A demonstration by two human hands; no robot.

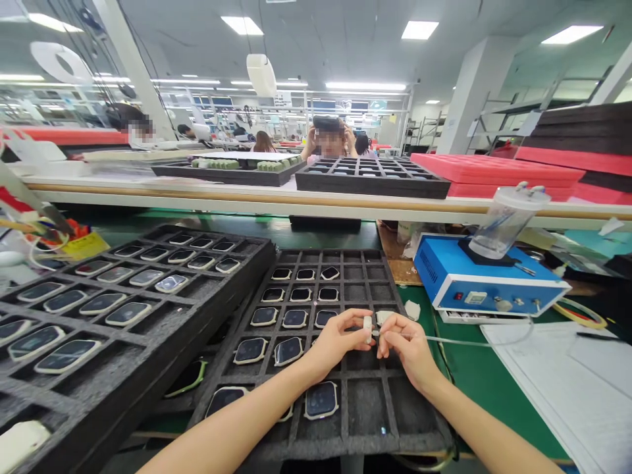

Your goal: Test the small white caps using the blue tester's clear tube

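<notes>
Left fingers (358,338) pinching pale piece (367,328), long axis upright, edge-on

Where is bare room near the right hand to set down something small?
Bare green mat lies between the right forearm and the white papers; front-right compartments of the black foam tray look free. Crowded: the tray's left side, holding smartwatch cases, and between left hand and right hand.
</notes>
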